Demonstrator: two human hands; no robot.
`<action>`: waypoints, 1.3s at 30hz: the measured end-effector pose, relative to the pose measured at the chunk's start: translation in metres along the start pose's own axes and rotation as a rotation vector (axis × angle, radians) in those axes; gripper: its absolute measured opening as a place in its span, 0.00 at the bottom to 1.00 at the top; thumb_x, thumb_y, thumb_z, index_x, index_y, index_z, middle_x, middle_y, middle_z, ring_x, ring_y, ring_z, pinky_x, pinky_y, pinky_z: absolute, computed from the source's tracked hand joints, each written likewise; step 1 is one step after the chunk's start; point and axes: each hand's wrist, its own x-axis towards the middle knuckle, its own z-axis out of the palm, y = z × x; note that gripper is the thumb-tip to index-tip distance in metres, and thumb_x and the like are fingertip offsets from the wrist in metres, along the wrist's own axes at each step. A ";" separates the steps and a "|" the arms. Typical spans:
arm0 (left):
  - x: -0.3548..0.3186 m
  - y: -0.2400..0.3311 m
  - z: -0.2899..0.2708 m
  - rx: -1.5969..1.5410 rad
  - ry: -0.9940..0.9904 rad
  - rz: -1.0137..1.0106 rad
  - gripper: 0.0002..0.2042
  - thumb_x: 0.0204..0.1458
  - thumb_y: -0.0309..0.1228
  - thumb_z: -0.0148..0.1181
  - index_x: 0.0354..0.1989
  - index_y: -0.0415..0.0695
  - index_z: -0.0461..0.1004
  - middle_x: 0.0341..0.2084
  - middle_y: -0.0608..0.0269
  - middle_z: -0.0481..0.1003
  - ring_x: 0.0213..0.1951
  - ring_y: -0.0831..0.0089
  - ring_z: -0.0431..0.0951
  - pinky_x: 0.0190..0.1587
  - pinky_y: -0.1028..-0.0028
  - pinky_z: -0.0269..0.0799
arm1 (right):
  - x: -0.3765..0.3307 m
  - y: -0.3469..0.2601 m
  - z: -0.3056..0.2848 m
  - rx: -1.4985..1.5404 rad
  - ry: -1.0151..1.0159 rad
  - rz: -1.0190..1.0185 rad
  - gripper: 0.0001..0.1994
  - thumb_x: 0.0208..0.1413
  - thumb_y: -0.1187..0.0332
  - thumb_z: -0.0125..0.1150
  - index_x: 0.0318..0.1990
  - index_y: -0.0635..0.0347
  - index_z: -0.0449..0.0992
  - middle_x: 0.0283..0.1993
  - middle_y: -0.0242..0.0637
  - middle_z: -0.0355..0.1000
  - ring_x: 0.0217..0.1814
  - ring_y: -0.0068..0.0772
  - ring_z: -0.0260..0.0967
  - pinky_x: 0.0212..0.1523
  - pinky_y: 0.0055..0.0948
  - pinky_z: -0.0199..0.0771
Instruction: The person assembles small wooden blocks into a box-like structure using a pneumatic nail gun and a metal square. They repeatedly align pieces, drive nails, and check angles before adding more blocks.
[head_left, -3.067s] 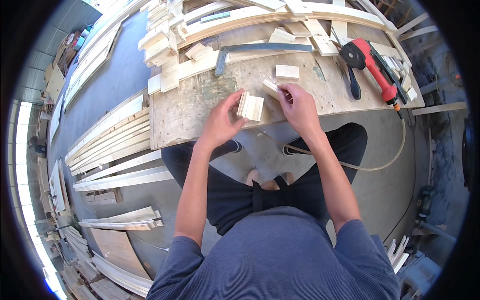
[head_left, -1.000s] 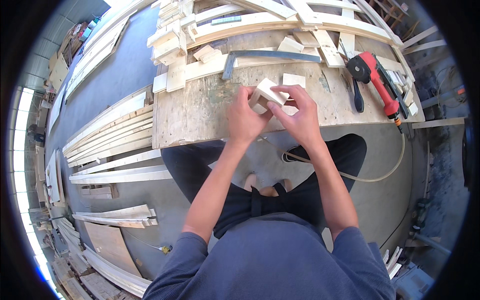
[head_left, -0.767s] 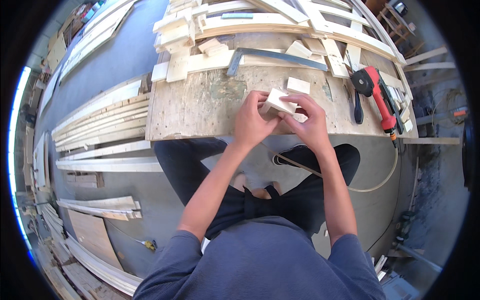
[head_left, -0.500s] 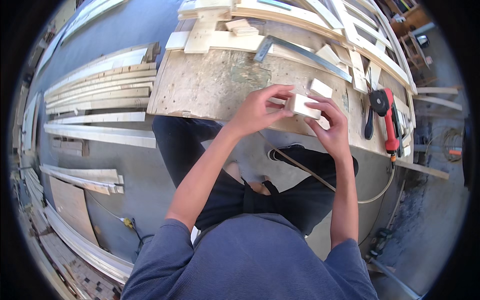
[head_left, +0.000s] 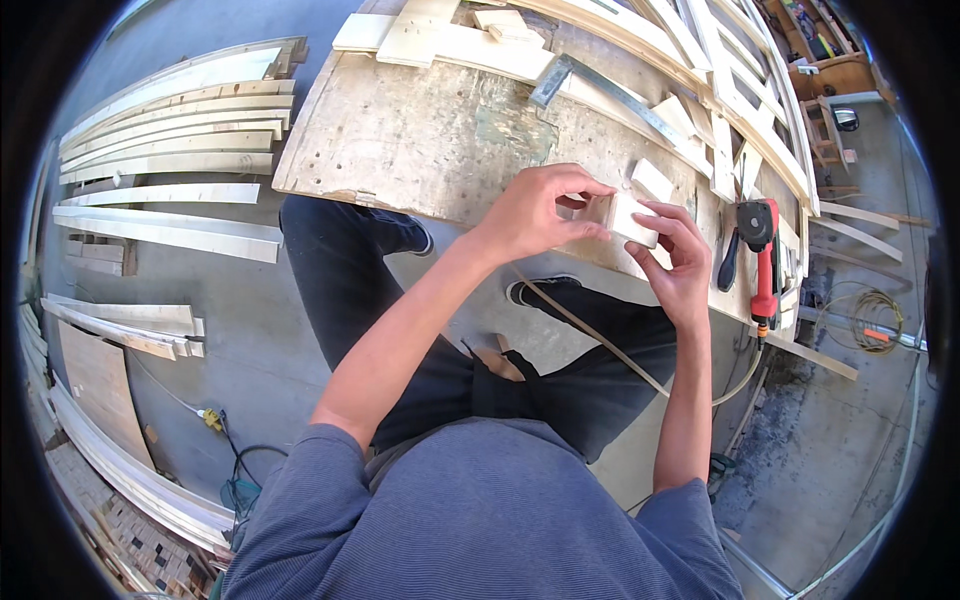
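Note:
Between my hands, over the front edge of the workbench (head_left: 400, 130), is a small pale wooden block (head_left: 633, 222). My left hand (head_left: 535, 212) pinches its left end, thumb below and fingers above. My right hand (head_left: 682, 262) grips the right side with thumb and fingertips. The fingers hide part of the block, so I cannot tell whether it is one piece or several. Just beyond it lies a loose wooden block (head_left: 652, 179). To the right of my right hand are a red nail gun (head_left: 764, 262) with a hose and a dark-handled tool (head_left: 729, 262).
A metal carpenter's square (head_left: 625, 100) lies across boards farther back. A slatted wooden frame (head_left: 745, 95) takes up the back right of the bench. Long boards (head_left: 180, 165) lie in rows at the left. The air hose (head_left: 600, 332) runs over my leg.
The view has shifted a little, so the bench sits higher in it. Both hands keep their grip on the block, which appears slightly turned.

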 end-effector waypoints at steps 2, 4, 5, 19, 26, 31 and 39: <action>0.001 -0.002 0.000 -0.007 -0.004 0.014 0.27 0.53 0.32 0.85 0.62 0.41 0.86 0.52 0.57 0.85 0.52 0.65 0.88 0.60 0.64 0.88 | 0.001 0.000 0.001 0.010 0.003 -0.014 0.21 0.55 0.83 0.81 0.57 0.61 0.89 0.64 0.42 0.81 0.66 0.34 0.81 0.62 0.33 0.82; 0.001 -0.003 0.000 -0.011 -0.011 0.021 0.27 0.53 0.33 0.85 0.61 0.40 0.86 0.52 0.57 0.85 0.52 0.65 0.88 0.60 0.64 0.89 | 0.001 0.004 0.000 0.002 -0.002 -0.036 0.21 0.54 0.83 0.82 0.56 0.61 0.89 0.63 0.42 0.82 0.66 0.35 0.81 0.62 0.34 0.82; 0.001 -0.003 -0.001 -0.012 -0.017 0.022 0.27 0.53 0.33 0.85 0.61 0.40 0.86 0.52 0.56 0.85 0.52 0.65 0.88 0.60 0.63 0.89 | 0.001 0.006 -0.001 -0.002 -0.005 -0.046 0.21 0.54 0.83 0.82 0.56 0.61 0.90 0.63 0.43 0.82 0.66 0.35 0.81 0.63 0.34 0.82; 0.036 -0.004 -0.022 0.002 -0.223 0.009 0.25 0.58 0.29 0.81 0.64 0.38 0.83 0.55 0.58 0.84 0.57 0.67 0.85 0.65 0.64 0.84 | 0.003 -0.014 0.012 -0.241 0.163 -0.043 0.20 0.51 0.77 0.84 0.54 0.57 0.92 0.54 0.41 0.85 0.54 0.34 0.84 0.55 0.32 0.82; 0.053 0.006 -0.034 -0.037 -0.284 -0.160 0.24 0.60 0.29 0.79 0.65 0.39 0.83 0.56 0.61 0.84 0.58 0.68 0.85 0.63 0.66 0.83 | -0.004 -0.022 0.038 -0.210 0.340 -0.001 0.21 0.50 0.76 0.80 0.54 0.54 0.91 0.52 0.42 0.84 0.53 0.44 0.85 0.56 0.37 0.84; 0.013 0.048 0.007 0.278 0.027 -0.032 0.23 0.58 0.19 0.76 0.63 0.45 0.86 0.55 0.59 0.83 0.57 0.65 0.87 0.58 0.68 0.89 | -0.006 -0.015 0.039 -0.097 0.377 -0.002 0.22 0.50 0.77 0.80 0.55 0.55 0.91 0.52 0.43 0.83 0.53 0.46 0.84 0.55 0.39 0.83; 0.002 0.021 0.033 0.499 0.276 0.164 0.20 0.56 0.11 0.68 0.54 0.43 0.90 0.50 0.56 0.88 0.52 0.66 0.90 0.56 0.68 0.89 | -0.020 -0.017 0.051 -0.073 0.350 -0.075 0.29 0.48 0.82 0.75 0.60 0.52 0.88 0.52 0.42 0.78 0.53 0.50 0.82 0.53 0.43 0.85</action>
